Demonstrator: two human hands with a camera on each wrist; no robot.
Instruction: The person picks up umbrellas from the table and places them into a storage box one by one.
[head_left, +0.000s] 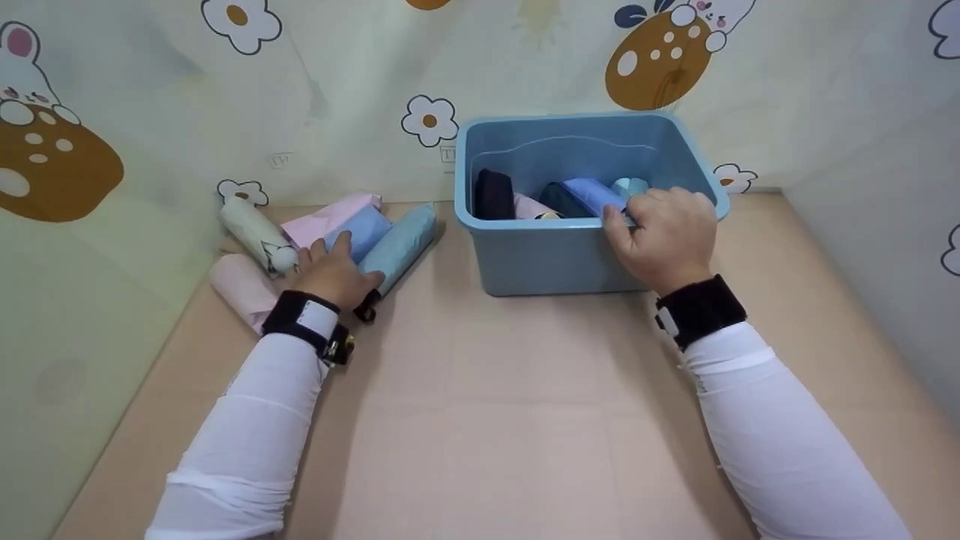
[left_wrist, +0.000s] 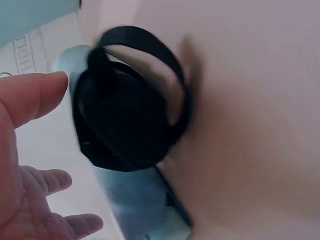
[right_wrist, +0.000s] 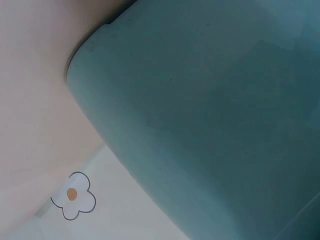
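My left hand (head_left: 334, 277) is over a group of folded umbrellas at the left, its fingers spread. Around it lie a teal umbrella (head_left: 401, 244), a blue one (head_left: 360, 229), a pink one (head_left: 322, 221), a pale green one (head_left: 255, 229) and a light pink one (head_left: 244, 285). In the left wrist view, the thumb and fingers (left_wrist: 37, 97) stand apart beside an umbrella's black end with a strap loop (left_wrist: 125, 110). With my right hand (head_left: 671, 236) I grip the front rim of a blue bin (head_left: 555, 259); the bin's side (right_wrist: 175, 100) fills the right wrist view.
Inside the bin lie several rolled items, among them a black one (head_left: 494, 195), a blue one (head_left: 595, 195) and a teal one (head_left: 630, 186). A patterned cloth (head_left: 345, 97) with flowers and rabbits hangs behind the table (head_left: 487, 420).
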